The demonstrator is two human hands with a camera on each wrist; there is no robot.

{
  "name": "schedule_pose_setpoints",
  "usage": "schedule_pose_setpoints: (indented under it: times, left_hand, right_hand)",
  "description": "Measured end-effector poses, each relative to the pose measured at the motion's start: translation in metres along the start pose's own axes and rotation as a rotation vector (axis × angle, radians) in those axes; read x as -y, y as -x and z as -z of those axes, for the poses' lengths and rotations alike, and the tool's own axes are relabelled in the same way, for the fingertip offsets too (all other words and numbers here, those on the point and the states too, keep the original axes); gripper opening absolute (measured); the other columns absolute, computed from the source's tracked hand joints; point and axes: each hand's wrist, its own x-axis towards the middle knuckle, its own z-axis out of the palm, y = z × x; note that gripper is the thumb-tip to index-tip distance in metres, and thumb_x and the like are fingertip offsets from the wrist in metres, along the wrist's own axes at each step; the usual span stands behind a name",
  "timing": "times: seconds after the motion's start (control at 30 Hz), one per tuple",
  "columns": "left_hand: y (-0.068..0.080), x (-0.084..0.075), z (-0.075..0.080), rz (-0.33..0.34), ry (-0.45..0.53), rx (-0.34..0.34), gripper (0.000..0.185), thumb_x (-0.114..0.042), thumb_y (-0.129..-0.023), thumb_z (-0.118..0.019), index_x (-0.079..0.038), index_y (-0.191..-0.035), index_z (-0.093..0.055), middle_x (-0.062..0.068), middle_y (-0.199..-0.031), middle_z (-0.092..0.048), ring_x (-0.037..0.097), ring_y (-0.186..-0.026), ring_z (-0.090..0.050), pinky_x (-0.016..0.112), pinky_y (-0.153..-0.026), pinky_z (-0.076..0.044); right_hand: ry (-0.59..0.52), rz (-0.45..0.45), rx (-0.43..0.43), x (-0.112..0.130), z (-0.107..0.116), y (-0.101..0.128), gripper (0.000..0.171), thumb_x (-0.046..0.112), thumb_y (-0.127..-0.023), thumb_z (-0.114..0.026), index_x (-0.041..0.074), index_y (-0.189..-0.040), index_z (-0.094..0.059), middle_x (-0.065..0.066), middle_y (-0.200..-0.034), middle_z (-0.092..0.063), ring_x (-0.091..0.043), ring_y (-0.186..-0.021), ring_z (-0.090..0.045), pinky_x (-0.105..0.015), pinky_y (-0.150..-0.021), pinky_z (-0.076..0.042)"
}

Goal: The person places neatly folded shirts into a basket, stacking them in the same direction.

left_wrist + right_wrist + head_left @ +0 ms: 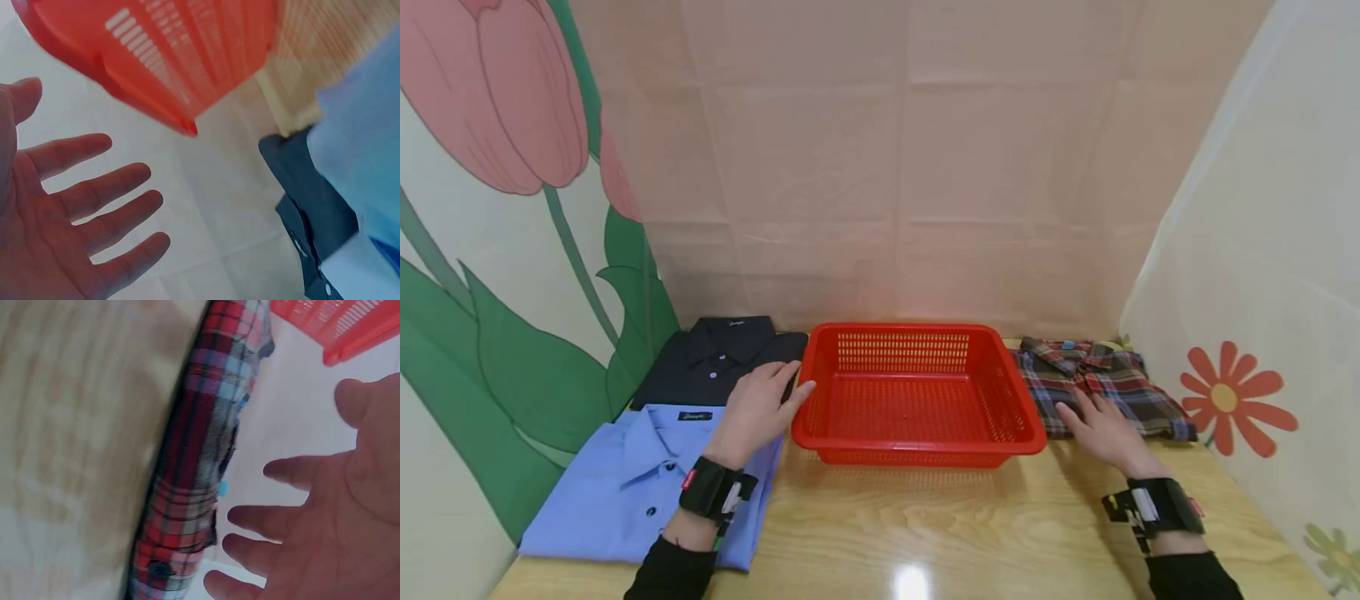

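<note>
An empty red plastic basket (917, 392) sits at the middle of the wooden table (940, 525). Left of it lie a folded light blue shirt (625, 483) and, behind that, a folded dark navy shirt (715, 360). A folded plaid shirt (1093, 385) lies right of the basket. My left hand (762, 407) hovers open over the two left shirts, fingertips near the basket's left rim. In the left wrist view the left hand (69, 212) has spread fingers and holds nothing. My right hand (1101, 429) is open over the plaid shirt's near edge. The plaid shirt (200, 456) shows beside the right hand (312, 531).
A pale backdrop closes the table's far side. A tulip-painted wall stands at the left and a flower-printed wall at the right. Bare wood lies in front of the basket.
</note>
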Motion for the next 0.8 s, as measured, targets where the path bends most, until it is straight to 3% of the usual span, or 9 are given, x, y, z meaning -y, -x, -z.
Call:
schedule_pose_setpoints:
  times: [0.27,0.53,0.8]
  left_hand:
    - [-0.001,-0.021,-0.005,-0.067,-0.019,-0.043,0.048,-0.044,-0.097,-0.057,-0.011,-0.13,-0.063,0.011,-0.123,-0.067,0.029,-0.111,-0.062,0.049,-0.095,-0.052]
    - [0.002,-0.016,-0.003,-0.036,-0.013,-0.048,0.046,-0.043,-0.096,-0.059,-0.011,-0.129,-0.064,0.011,-0.124,-0.066,0.03,-0.11,-0.063,0.05,-0.092,-0.054]
    - [0.001,-0.021,-0.002,-0.075,-0.01,-0.036,0.044,-0.041,-0.096,-0.059,-0.011,-0.128,-0.065,0.011,-0.123,-0.066,0.029,-0.11,-0.062,0.048,-0.092,-0.054]
  right_hand:
    - [0.048,-0.061,-0.043,-0.028,-0.002,-0.002,0.092,0.062,-0.1,-0.031,-0.017,-0.146,-0.023,-0.051,-0.139,-0.024,-0.068,-0.127,-0.02,-0.078,-0.097,-0.025]
    - [0.011,-0.052,-0.053,-0.035,-0.006,-0.002,0.092,0.06,-0.099,-0.037,-0.02,-0.144,-0.025,-0.051,-0.137,-0.027,-0.065,-0.123,-0.028,-0.074,-0.097,-0.03]
    - [0.03,-0.252,-0.098,-0.063,0.002,-0.006,0.096,0.066,-0.096,-0.034,-0.019,-0.138,-0.028,-0.052,-0.135,-0.02,-0.066,-0.127,-0.015,-0.079,-0.095,-0.021]
